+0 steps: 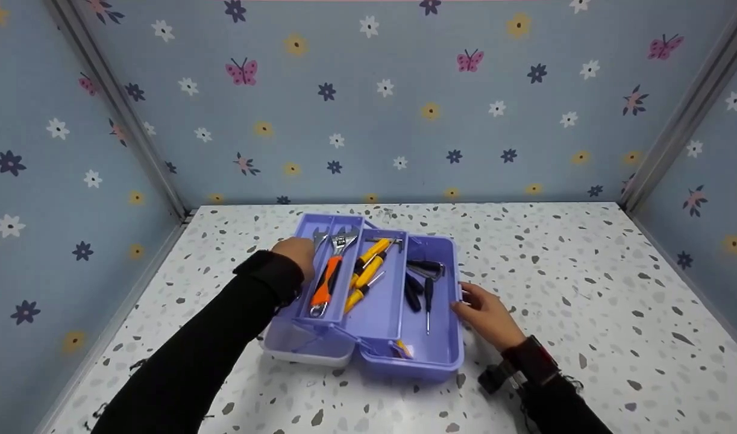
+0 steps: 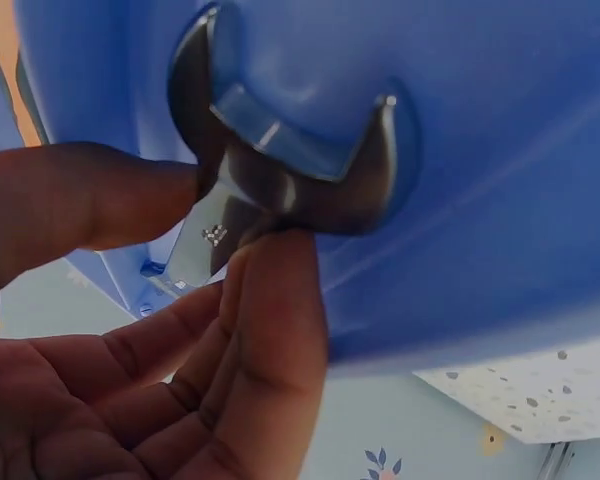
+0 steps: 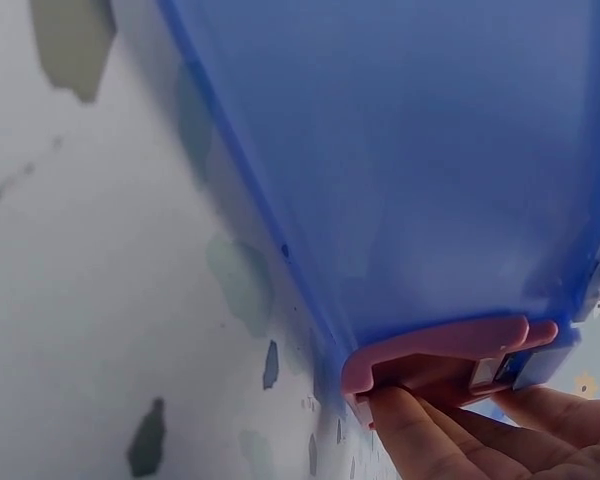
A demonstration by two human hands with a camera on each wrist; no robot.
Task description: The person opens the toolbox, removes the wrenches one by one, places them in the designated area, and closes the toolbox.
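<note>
Presently, the left hand [image 1: 297, 254] pinches a wrench [image 2: 272, 190] in the purple toolbox [image 1: 435, 351] while the right hand [image 1: 490, 313] grips its pink latch [image 3: 452, 342].

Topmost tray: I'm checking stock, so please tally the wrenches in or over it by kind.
Adjustable wrench: 1
Open-ended wrench: 1
Total: 2

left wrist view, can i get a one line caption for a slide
Left grip pinching an open-ended wrench at the toolbox tray.
</note>
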